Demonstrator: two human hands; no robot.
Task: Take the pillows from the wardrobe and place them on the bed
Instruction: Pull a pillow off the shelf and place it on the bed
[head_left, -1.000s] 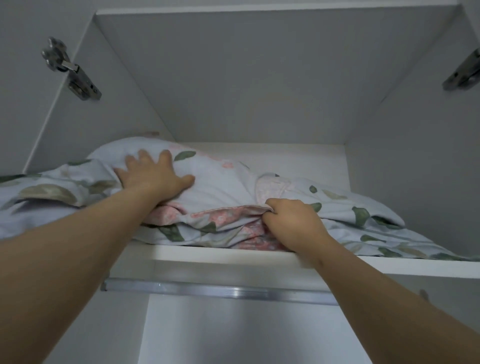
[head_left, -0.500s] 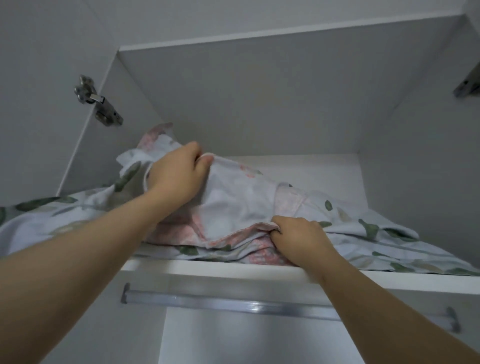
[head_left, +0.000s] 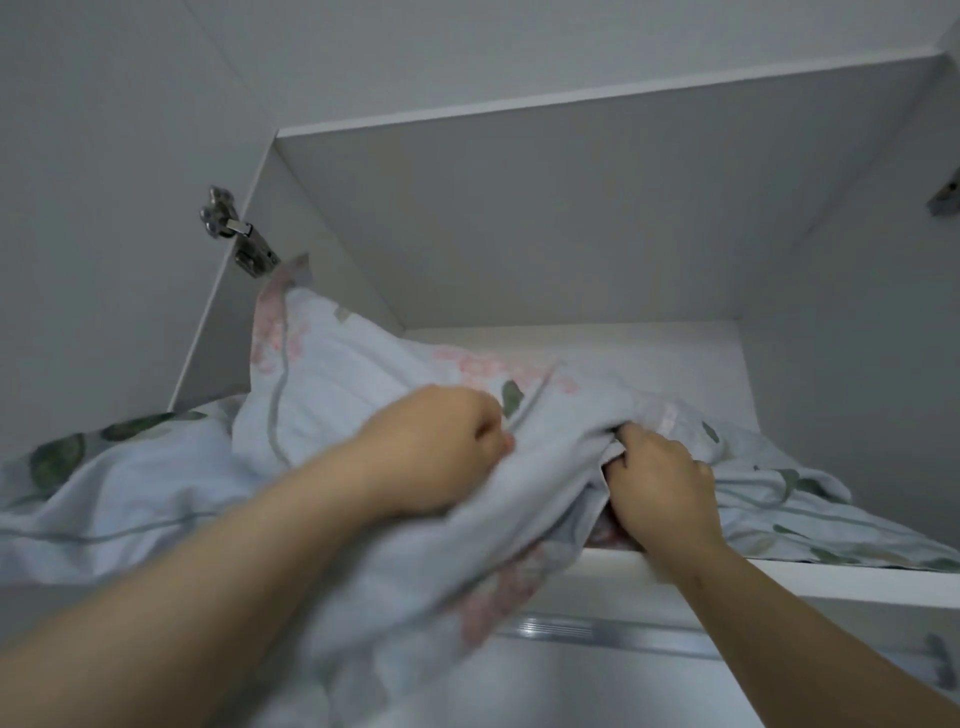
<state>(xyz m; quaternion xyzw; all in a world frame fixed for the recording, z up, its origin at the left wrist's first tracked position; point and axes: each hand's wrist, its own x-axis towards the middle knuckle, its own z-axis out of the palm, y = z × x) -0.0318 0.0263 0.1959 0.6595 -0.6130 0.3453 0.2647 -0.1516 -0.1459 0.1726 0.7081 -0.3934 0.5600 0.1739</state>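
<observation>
A pale blue pillow (head_left: 332, 374) with pink flowers and green leaves lies half out of the wardrobe's top shelf (head_left: 810, 579). Its near side hangs over the shelf's front edge, between my arms. My left hand (head_left: 441, 447) is clenched on the pillow's cover near the middle. My right hand (head_left: 660, 493) grips a fold of the same cover at the shelf's edge. More bedding with the same leaf print (head_left: 831, 525) lies flat on the shelf to the right and spills to the left (head_left: 104, 467); whether it is a second pillow is unclear.
The white compartment has a back wall (head_left: 571, 218) and side walls close around the shelf. A metal door hinge (head_left: 236, 234) sits at the upper left, another (head_left: 945, 200) at the right edge. A metal hanging rail (head_left: 613, 634) runs under the shelf.
Both hands have pulled the pillow toward me; its front now hangs over the shelf edge. My left hand went from lying on the pillow to gripping its cover and drawing it down.
</observation>
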